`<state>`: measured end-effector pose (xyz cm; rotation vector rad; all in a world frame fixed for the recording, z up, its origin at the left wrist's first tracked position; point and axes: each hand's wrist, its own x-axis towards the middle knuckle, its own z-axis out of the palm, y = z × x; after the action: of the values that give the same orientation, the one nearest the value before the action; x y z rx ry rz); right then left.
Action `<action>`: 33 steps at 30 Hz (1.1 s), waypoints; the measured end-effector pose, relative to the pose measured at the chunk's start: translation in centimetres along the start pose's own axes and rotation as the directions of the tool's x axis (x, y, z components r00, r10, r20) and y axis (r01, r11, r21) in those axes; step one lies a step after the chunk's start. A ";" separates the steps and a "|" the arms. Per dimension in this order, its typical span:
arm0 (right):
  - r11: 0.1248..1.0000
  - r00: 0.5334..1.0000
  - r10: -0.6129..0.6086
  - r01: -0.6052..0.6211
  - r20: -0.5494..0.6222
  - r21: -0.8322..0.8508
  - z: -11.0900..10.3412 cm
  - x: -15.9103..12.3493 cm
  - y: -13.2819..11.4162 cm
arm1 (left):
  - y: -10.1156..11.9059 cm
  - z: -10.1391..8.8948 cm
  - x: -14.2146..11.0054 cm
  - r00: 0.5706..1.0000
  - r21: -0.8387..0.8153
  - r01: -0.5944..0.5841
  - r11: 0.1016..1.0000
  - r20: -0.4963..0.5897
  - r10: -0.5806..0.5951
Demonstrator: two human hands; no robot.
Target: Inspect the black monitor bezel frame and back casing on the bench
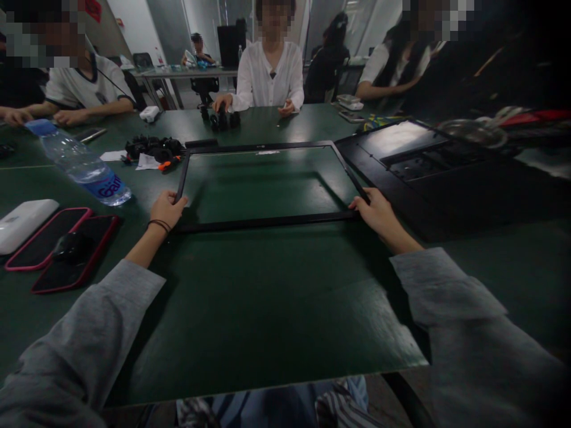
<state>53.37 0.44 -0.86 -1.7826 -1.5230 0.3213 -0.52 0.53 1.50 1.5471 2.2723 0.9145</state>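
**Thin frame, two-handed grip**

Step in hand, I judge: handling the black frame [276, 222], at my 12 o'clock over the desk [276, 309]. My left hand [166, 209] pinches its 8 o'clock corner, my right hand [373, 209] its 4 o'clock. Dark panel [482, 196] at 2 o'clock. Next move calls for even, twist-free support.

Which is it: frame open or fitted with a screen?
Open, no screen: the frame, held at its sides by the left hand and right hand, shows green table through its middle.
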 end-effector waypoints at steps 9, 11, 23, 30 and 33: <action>1.000 1.000 0.005 -0.005 -0.005 0.020 0.2 0.2 0.2 | -0.7 0.4 0.5 1.000 0.018 -0.009 1.000 -0.001 0.009; 1.000 1.000 0.008 -0.008 -0.007 0.021 0.1 0.1 0.0 | -0.6 0.3 0.5 1.000 0.016 -0.005 1.000 0.001 0.005; 1.000 1.000 0.021 -0.021 -0.008 0.002 0.1 0.1 0.2 | -0.4 0.1 0.4 1.000 0.050 0.004 0.999 0.009 -0.005; 1.000 1.000 0.003 -0.003 -0.005 -0.002 0.1 0.1 0.4 | -0.3 0.1 0.3 1.000 0.036 0.007 0.999 0.003 -0.007; 1.000 1.000 0.016 -0.016 -0.009 -0.016 -0.1 -0.1 0.0 | -0.3 0.2 0.3 1.000 0.036 0.006 0.999 -0.001 -0.006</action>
<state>53.35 0.32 -0.81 -1.8072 -1.5104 0.3092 -0.79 0.82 1.18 1.5547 2.3049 0.8771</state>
